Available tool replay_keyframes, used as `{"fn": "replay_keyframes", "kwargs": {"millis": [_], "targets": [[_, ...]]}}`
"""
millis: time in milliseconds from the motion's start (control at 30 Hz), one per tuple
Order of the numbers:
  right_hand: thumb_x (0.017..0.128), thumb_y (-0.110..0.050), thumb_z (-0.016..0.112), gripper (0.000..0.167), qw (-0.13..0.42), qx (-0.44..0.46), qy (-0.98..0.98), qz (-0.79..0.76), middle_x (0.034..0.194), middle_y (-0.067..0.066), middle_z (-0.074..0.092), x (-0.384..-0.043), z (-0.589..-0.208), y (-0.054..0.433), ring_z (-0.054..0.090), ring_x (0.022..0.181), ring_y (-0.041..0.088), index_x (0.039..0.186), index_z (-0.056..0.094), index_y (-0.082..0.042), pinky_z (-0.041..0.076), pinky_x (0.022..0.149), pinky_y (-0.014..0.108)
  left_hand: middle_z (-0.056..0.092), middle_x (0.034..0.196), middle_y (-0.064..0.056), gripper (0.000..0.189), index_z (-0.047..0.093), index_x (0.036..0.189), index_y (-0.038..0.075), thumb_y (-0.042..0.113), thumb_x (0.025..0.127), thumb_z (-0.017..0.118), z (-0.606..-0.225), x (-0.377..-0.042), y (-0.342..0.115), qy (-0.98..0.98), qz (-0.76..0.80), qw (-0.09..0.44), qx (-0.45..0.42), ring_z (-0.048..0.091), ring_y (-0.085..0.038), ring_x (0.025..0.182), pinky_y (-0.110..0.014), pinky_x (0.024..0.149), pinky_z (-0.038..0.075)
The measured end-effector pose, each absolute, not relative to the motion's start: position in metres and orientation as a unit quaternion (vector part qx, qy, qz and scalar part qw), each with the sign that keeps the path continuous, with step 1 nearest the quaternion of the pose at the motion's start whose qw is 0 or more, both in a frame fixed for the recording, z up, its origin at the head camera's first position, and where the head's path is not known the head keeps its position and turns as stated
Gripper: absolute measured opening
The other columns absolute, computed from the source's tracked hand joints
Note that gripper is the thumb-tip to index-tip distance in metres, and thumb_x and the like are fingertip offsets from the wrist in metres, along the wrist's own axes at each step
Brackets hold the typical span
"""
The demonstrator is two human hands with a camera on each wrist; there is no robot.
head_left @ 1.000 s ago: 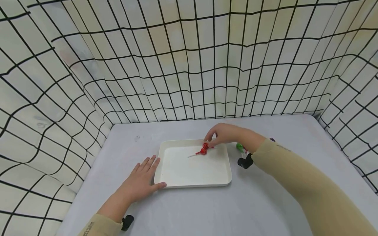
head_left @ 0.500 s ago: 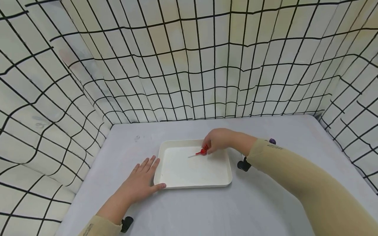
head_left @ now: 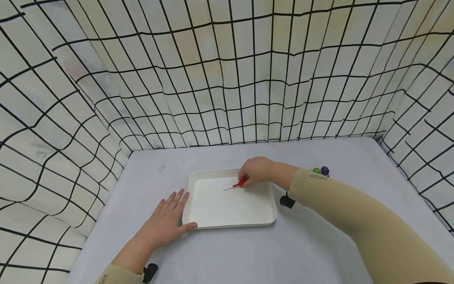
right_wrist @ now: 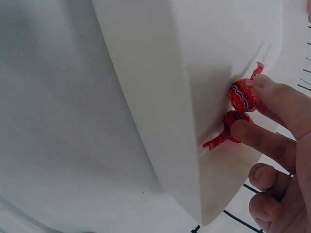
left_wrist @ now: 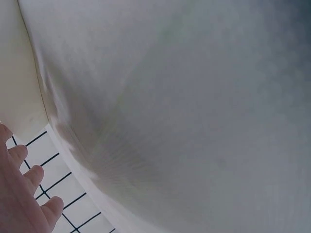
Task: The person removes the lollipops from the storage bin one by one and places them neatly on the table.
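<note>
A white rectangular tray [head_left: 227, 209] sits on the table. Inside it, near the back right, are two red-wrapped lollipops [head_left: 241, 182]; the right hand [head_left: 257, 171] covers much of them from above. In the right wrist view its thumb lies against one lollipop [right_wrist: 241, 97] and its index finger against the other lollipop [right_wrist: 228, 119], so the pair is pinched side by side. One white stick points left over the tray floor. The left hand [head_left: 164, 222], fingers straight and spread, rests along the tray's left rim with its thumb at the near corner.
Beyond the right sleeve lie a green candy [head_left: 317, 170] and a purple candy [head_left: 324, 170], partly hidden by the forearm. White walls with a black grid [head_left: 227, 83] enclose the table at the back and sides.
The right hand has come slightly lower and nearer, its fingers closing over the red lollipops. Its forearm shifted, uncovering the purple candy. The left hand stays at the tray's rim.
</note>
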State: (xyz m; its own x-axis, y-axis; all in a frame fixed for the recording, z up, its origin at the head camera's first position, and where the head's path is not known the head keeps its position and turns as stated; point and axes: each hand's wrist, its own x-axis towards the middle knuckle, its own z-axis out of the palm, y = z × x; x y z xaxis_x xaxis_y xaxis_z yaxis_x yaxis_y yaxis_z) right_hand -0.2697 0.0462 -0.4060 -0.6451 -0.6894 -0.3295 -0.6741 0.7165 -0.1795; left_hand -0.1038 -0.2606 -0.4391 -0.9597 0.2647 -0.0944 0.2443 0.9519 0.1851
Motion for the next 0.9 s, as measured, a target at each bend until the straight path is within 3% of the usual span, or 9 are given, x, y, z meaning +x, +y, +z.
{"fn": "replay_keyframes", "kwargs": {"millis": [400, 900], "targets": [[0.09, -0.03, 0.075, 0.018, 0.195, -0.37, 0.908, -0.023, 0.088, -0.012, 0.063, -0.27, -0.41, 0.043, 0.055, 0.088, 0.011, 0.108, 0.076, -0.027, 0.048, 0.083, 0.029, 0.017, 0.164, -0.013, 0.106, 0.022, 0.159, 0.009, 0.078, 0.084, 0.053, -0.441, -0.105, -0.262, 0.986, 0.083, 0.056, 0.132, 0.018, -0.037, 0.149, -0.061, 0.118, 0.016], [0.092, -0.023, 0.073, 0.025, 0.216, -0.398, 0.89, -0.057, 0.088, -0.015, 0.063, -0.27, -0.412, 0.056, 0.056, 0.088, 0.008, 0.116, 0.075, -0.029, 0.048, 0.081, 0.024, 0.017, 0.164, -0.013, 0.104, 0.022, 0.159, 0.009, 0.074, 0.084, 0.056, -0.441, -0.106, -0.262, 0.986, 0.087, 0.057, 0.134, 0.017, -0.038, 0.149, -0.061, 0.118, 0.015]]}}
